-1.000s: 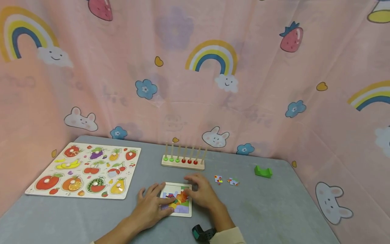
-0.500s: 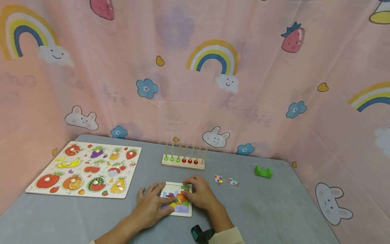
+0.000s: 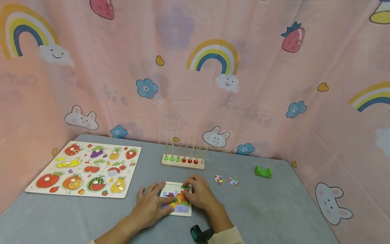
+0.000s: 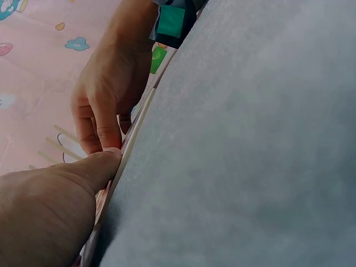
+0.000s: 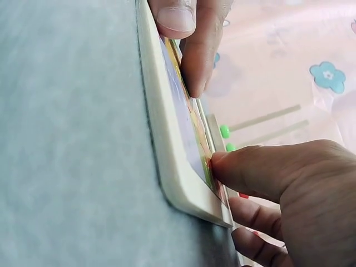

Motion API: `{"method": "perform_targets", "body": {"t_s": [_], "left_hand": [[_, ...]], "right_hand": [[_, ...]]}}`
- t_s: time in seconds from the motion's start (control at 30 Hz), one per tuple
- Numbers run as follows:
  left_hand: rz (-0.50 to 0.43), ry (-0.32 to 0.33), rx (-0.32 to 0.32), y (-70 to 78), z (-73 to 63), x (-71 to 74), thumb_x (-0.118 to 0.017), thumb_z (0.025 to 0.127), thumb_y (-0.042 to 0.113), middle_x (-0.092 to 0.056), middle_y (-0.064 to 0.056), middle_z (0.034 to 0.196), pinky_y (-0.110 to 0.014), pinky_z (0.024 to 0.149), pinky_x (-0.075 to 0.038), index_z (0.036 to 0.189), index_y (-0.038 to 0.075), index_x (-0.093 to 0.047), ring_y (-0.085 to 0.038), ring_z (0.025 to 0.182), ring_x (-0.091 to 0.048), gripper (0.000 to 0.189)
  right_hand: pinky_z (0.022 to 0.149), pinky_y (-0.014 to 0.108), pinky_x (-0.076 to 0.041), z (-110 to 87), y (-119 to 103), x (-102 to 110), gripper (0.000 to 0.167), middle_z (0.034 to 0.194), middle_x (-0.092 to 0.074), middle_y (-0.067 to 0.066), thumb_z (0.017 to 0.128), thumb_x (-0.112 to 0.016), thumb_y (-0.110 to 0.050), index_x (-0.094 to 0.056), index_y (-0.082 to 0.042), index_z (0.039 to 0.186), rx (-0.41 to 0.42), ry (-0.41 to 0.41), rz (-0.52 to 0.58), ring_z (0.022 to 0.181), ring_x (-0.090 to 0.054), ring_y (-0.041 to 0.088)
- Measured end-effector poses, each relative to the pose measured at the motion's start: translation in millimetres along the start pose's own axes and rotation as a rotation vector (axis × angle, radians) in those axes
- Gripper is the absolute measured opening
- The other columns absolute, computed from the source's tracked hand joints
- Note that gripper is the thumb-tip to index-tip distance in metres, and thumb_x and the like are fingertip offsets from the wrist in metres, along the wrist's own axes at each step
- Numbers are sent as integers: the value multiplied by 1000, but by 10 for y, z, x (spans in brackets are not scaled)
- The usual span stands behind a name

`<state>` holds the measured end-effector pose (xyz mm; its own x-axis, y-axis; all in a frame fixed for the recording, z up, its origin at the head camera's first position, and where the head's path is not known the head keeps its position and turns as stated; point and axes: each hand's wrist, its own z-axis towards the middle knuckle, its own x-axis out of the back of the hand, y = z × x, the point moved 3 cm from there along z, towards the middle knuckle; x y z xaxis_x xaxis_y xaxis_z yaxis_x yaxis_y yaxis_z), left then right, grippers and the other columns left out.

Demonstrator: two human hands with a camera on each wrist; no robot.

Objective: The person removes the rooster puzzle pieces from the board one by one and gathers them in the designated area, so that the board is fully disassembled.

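Observation:
A small framed jigsaw puzzle (image 3: pixel 181 214) lies on the grey table between my hands, its picture partly filled with colourful pieces. My left hand (image 3: pixel 149 206) rests at its left side, index finger and thumb stretched over the picture and holding it down. At the upper right of the frame, my right hand (image 3: pixel 201 193) bends over with thumb and index finger at a green and red puzzle piece (image 3: pixel 185 188). The right wrist view shows the thumb (image 5: pixel 245 169) touching the picture near the corner, other fingers curled by the rim. Two loose puzzle pieces, one (image 3: pixel 218 179) and another (image 3: pixel 233 181), lie to the right.
A fruit peg board (image 3: pixel 131 176) lies at the left. Behind the puzzle stands a wooden bead rack (image 3: pixel 182 164) with green and red beads on pegs. A green block (image 3: pixel 263 171) sits at the right. A black band device (image 3: pixel 201 234) is at my right wrist.
My right hand has drawn down and in, its index finger going from outstretched above the frame to bent over the upper right corner. My left hand stays in place.

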<state>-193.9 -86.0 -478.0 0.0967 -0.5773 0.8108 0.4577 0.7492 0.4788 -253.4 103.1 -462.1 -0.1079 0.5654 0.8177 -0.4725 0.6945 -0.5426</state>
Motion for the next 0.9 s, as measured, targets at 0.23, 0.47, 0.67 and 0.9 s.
{"method": "perform_targets", "body": {"t_s": [0.23,0.47,0.67,0.9], "left_hand": [[6,6,-13,-4,-10,-8,-77,79,42,-49,-19,138,-72,91,-14,107,28,-77,-44,126,-39,31],[8,0,-9,-3,-7,-8,-77,79,42,-49,-18,139,-72,91,-14,107,28,-77,-44,127,-38,31],[9,-1,-6,-2,-10,4,-75,80,45,-49,-18,139,-73,91,-15,107,30,-77,-44,127,-38,31],[9,-7,-3,-3,-5,0,-76,80,42,-48,-18,139,-73,91,-14,107,29,-77,-44,127,-38,30]], "right_hand": [[91,50,-34,-3,-12,-6,10,102,-52,-4,82,-72,-20,-68,-16,90,-11,22,-1,103,-47,23],[90,51,-33,-1,-1,-26,13,100,-48,-5,78,-72,-20,-62,-18,87,11,50,12,101,-45,21],[89,49,-34,-12,-2,-32,17,96,-50,-5,77,-72,-21,-65,-15,92,34,64,-10,99,-47,21],[85,45,-34,-16,-5,-24,16,97,-48,-4,78,-72,-23,-67,-16,91,-16,47,-4,98,-43,21]]}}
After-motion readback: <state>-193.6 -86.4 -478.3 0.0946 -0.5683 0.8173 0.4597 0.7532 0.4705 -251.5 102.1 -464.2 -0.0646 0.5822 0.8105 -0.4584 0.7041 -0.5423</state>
